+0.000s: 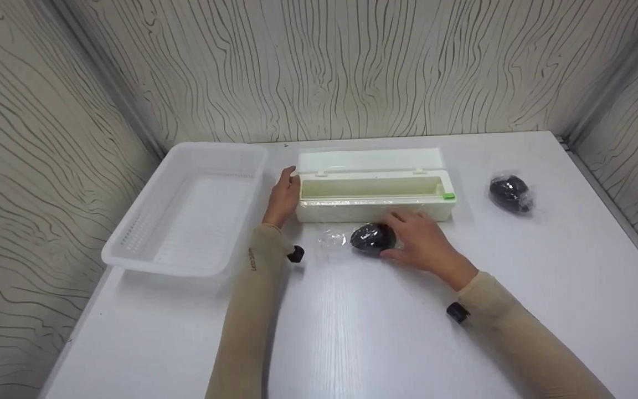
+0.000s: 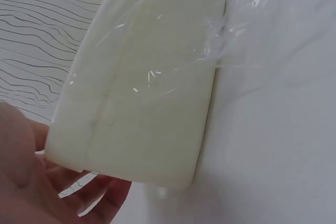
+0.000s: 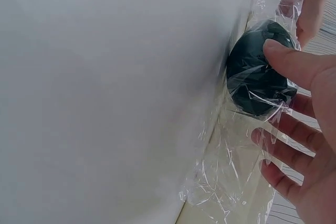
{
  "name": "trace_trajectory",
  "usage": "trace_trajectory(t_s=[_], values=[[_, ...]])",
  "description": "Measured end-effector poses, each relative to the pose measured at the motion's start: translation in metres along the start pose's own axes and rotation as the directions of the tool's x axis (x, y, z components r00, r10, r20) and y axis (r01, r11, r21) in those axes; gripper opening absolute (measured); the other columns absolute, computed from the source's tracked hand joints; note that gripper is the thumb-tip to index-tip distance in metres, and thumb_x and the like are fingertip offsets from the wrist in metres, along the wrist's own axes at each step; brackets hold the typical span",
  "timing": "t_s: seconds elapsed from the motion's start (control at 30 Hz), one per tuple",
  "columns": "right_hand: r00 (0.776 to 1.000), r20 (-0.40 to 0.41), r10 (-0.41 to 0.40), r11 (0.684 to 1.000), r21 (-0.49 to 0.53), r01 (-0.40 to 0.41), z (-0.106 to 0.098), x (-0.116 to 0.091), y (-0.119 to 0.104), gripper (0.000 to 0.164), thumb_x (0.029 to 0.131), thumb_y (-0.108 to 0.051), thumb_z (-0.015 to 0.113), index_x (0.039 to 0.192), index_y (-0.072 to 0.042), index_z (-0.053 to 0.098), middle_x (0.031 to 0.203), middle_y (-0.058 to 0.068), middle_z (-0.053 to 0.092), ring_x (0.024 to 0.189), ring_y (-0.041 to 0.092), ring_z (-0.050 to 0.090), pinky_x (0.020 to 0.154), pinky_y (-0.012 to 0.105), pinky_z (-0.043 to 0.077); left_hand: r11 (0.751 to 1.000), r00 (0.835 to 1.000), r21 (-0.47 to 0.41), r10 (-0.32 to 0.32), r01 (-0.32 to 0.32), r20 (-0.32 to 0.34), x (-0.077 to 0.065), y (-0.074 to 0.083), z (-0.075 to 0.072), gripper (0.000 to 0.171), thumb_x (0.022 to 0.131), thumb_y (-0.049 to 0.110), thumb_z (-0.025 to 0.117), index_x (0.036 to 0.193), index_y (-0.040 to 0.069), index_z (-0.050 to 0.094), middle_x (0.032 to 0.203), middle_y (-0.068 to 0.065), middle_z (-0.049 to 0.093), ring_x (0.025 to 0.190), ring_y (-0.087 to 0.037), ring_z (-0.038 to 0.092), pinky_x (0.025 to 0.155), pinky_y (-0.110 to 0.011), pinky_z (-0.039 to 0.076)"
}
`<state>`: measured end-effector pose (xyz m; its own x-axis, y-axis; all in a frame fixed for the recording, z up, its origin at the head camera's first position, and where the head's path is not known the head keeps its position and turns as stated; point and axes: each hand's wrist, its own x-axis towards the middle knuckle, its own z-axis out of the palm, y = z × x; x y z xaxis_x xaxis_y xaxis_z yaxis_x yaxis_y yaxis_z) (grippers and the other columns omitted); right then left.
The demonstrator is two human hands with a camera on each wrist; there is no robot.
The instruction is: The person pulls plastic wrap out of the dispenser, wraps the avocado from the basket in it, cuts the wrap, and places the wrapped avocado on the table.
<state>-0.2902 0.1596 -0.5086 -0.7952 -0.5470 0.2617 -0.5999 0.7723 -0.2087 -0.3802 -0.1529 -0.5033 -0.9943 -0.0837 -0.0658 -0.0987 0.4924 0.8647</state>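
Note:
A long cream-white plastic wrap dispenser [image 1: 374,211] stands with its lid [image 1: 369,160] raised and a green slide cutter [image 1: 448,196] at the right of its front edge. At its left end, my left hand [image 1: 284,198] touches the box with its fingers [image 2: 107,195] extended along the end wall. Just in front of the box, my right hand [image 1: 421,241] holds a dark, avocado-like oval fruit [image 1: 371,238], thumb on one side and fingers on the other. Clear cling film [image 3: 226,182] covers the fruit and trails from it against the box front.
To the left stands a white plastic basket [image 1: 191,221] with slotted sides. A second dark oval fruit [image 1: 510,193], wrapped in crinkled film, lies to the right of the dispenser on the white table [image 1: 330,332]. Wood-patterned panels [image 1: 308,66] close in the back and sides.

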Motion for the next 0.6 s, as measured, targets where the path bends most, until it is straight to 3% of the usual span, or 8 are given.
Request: trace_trajectory(t_s=[0.2,0.37,0.6], values=[[1.000,-0.011,-0.017,1.000,0.024,0.017,0.000,-0.002,-0.001,0.065,0.075,-0.034,0.094,0.130,-0.015,0.065,0.125,0.008,0.065,0.119,0.029,0.063,0.103,0.053,0.048,0.999,0.999,-0.027,-0.024,0.025,0.021,0.004,-0.007,0.007,0.048,0.114,0.035,0.028,0.155,0.013,0.040,0.159,-0.010,0.047,0.152,-0.027,0.038,0.127,-0.043,0.029],[1.000,-0.015,-0.011,0.999,0.039,0.012,-0.001,-0.003,-0.001,0.065,0.075,-0.034,0.094,0.131,-0.018,0.065,0.125,0.006,0.065,0.118,0.031,0.064,0.103,0.054,0.049,0.997,0.998,-0.063,-0.043,0.047,0.053,0.005,-0.009,0.007,0.046,0.114,0.036,0.025,0.147,0.012,0.045,0.151,-0.010,0.052,0.149,-0.026,0.041,0.127,-0.043,0.028],[0.999,-0.039,-0.016,0.998,0.055,0.019,-0.011,-0.003,0.004,0.064,0.079,-0.037,0.090,0.134,-0.017,0.065,0.125,0.008,0.065,0.114,0.034,0.065,0.099,0.057,0.050,0.999,0.997,-0.026,-0.024,0.025,0.068,0.005,-0.010,0.006,0.042,0.114,0.037,0.024,0.143,0.013,0.045,0.148,-0.010,0.053,0.145,-0.027,0.045,0.126,-0.045,0.031]])
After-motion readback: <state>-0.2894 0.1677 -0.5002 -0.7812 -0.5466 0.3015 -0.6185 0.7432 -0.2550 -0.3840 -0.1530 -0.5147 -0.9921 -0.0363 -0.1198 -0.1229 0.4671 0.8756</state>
